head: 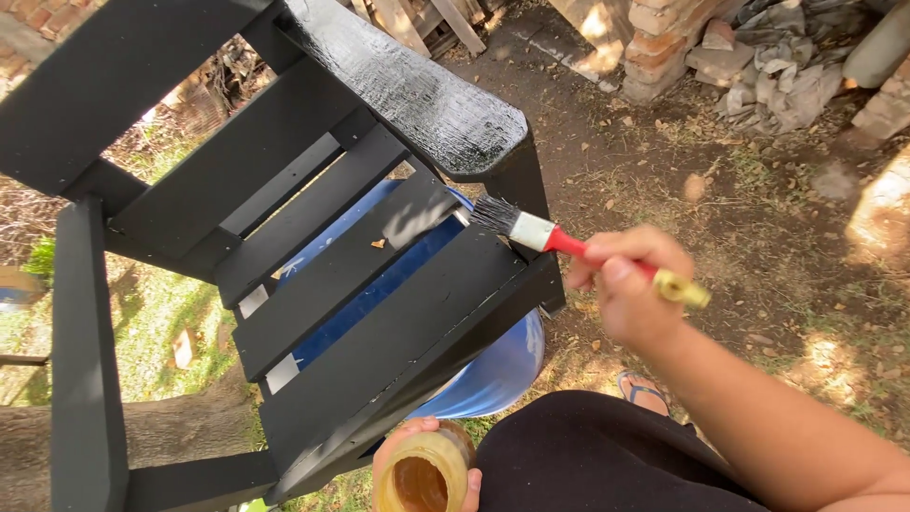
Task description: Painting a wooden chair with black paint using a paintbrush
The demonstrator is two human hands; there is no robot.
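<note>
My right hand (630, 289) grips a paintbrush (569, 245) with a red handle, a white ferrule and black-tipped bristles. The bristles touch the right end of a seat slat on a black-painted wooden chair (351, 275). The chair's armrest (417, 95) shines with wet black paint. My left hand (398, 453) holds a yellowish open jar (425, 474) at the bottom edge, just below the chair's front rail.
A blue barrel (493, 370) sits under the chair's seat. Bricks (664, 38) and grey rags (787, 66) lie at the top right on bare dirt. Grass and a tree trunk (180, 427) show at the left. My sandalled foot (637, 389) rests on the ground.
</note>
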